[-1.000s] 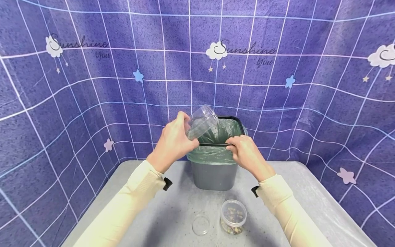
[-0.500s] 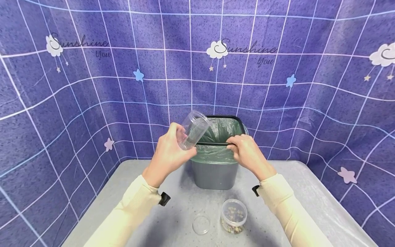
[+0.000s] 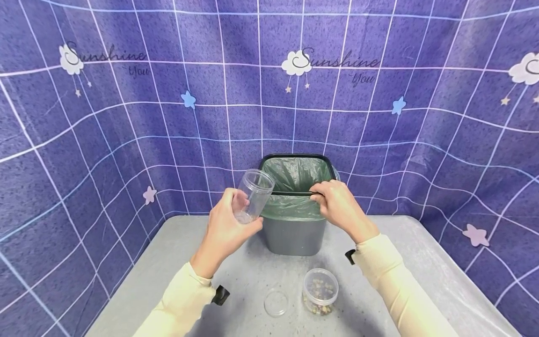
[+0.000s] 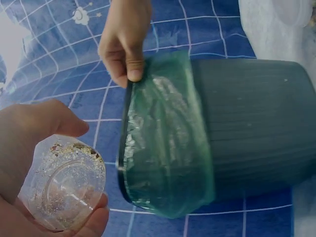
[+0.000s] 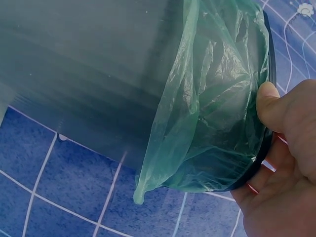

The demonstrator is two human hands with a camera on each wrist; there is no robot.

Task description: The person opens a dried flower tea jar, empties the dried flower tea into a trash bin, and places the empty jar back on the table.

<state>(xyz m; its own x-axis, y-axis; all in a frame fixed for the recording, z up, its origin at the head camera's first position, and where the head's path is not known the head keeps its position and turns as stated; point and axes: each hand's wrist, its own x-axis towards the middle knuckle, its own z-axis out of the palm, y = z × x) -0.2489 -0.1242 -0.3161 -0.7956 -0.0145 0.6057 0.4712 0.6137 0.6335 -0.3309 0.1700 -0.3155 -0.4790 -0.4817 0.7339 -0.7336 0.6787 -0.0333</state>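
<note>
Hands, two, both occupied. Left hand (image 3: pixel 227 227), one: thumb and fingers curled round a jar. Right hand (image 3: pixel 340 205), one: pinching the near rim toward its right corner, thumb on the outer side.

Held jar (image 3: pixel 258 199), one: clear, tilted with its mouth up and leaning right, at the left side of the bin and apart from it in the left wrist view; flecks (image 4: pixel 89 149) of tan and brown inside (too fine to count).

Bin (image 3: pixel 294 237), one: grey, upright on the tabletop (image 3: pixel 181 255). Fitted with one black rim (image 3: pixel 294 155) and one green liner (image 3: pixel 294 209), its edge folded down outside.

Second jar (image 3: pixel 321 296), one: clear, standing on the tabletop in front of the bin; small mixed pieces within, number not legible.

Clear disc (image 3: pixel 276 303), one: round, flat on the tabletop, just left of the second jar.

Sleeves, two: cream. Black wrist pieces, two: one at each cuff.

Backdrop (image 3: pixel 236 121), one: purple-blue gridded cloth, printed with three clouds, one cut by the frame edge, two blue stars and two larger pinkish ones.
</note>
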